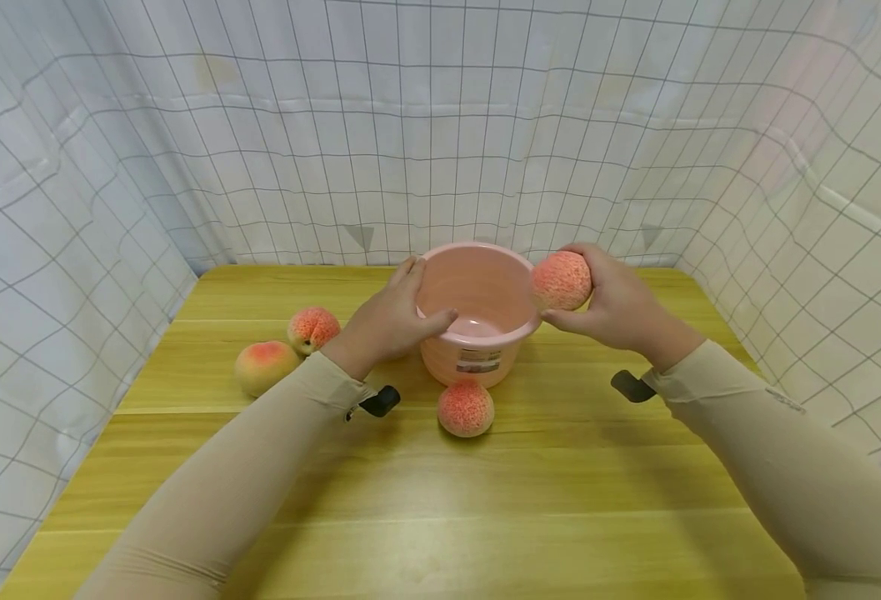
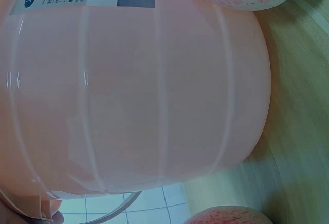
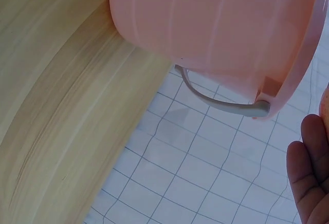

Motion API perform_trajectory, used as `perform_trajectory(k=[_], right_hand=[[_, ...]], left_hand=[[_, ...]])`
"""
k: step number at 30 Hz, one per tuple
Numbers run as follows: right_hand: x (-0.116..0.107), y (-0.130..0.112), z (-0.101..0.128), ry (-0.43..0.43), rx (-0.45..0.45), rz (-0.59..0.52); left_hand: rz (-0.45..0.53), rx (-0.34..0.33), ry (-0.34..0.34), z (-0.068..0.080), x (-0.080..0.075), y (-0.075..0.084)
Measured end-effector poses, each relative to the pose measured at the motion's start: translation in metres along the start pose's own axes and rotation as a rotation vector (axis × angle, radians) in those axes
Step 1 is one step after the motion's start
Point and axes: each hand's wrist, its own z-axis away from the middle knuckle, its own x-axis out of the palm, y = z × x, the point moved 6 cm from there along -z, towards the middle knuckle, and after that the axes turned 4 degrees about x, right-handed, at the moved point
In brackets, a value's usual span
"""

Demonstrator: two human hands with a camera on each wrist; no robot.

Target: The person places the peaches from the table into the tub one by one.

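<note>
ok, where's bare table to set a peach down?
Free: the near table between the sleeves, and right of the bucket. Crowded: left of the bucket, two peaches; one peach sits before it.

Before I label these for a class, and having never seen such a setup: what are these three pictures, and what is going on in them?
No machine here: a person works with two bare hands and wears three cameras. The wide picture comes from the head, looking down at a wooden table screened by gridded cloth. The other two come from the wrists, so they show close, tilted views of the pink bucket. The left hand grips the bucket's rim, thumb over the edge. The right hand holds a peach at the bucket's right rim. Three more peaches lie on the table: one in front of the bucket, two to its left.
</note>
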Motion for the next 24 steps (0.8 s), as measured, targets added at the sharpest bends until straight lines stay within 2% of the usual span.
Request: perform_trajectory(k=[24], right_hand=[[0.022,-0.012,-0.020,-0.049,-0.010,-0.055]], left_hand=[[0.010,0.012,0.012,0.000,0.000,0.000]])
